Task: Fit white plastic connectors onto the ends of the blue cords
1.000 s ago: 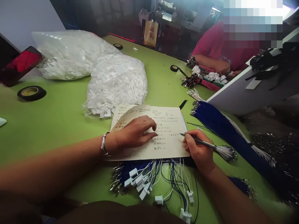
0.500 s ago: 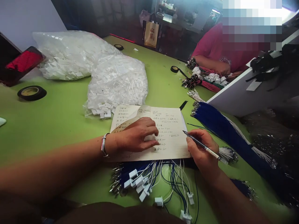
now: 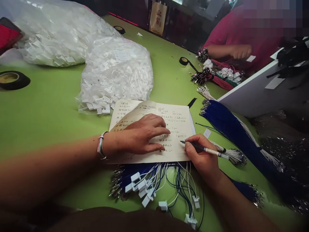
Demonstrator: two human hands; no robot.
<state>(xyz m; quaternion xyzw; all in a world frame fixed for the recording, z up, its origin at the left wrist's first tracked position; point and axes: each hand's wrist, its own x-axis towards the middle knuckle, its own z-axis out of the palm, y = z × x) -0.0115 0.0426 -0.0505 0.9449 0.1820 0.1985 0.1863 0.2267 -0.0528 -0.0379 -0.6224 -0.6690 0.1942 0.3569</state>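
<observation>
At your far left, a black tape roll (image 3: 21,83) lies flat on the green table (image 3: 60,109); next come two clear bags full of white pieces, the farther bag (image 3: 55,35) partly behind the nearer bag (image 3: 118,72); your left wrist wears a silver bracelet (image 3: 100,146); your left hand (image 3: 145,133) rests palm down, fingers loosely spread and holding nothing, across the middle of the open notebook (image 3: 177,156), which lies before you with handwriting on both pages; below its near edge, white connectors (image 3: 142,185) spread out on white and blue wires; your right hand (image 3: 204,161), well apart from the left, is closed around a pen (image 3: 211,151), its tip at the right page, though you cannot tell whether it touches; beyond that hand, a long blue wire bundle (image 3: 223,117) slants across the table; at upper right, a co-worker's hand (image 3: 241,51) is raised above more wires (image 3: 224,83).
</observation>
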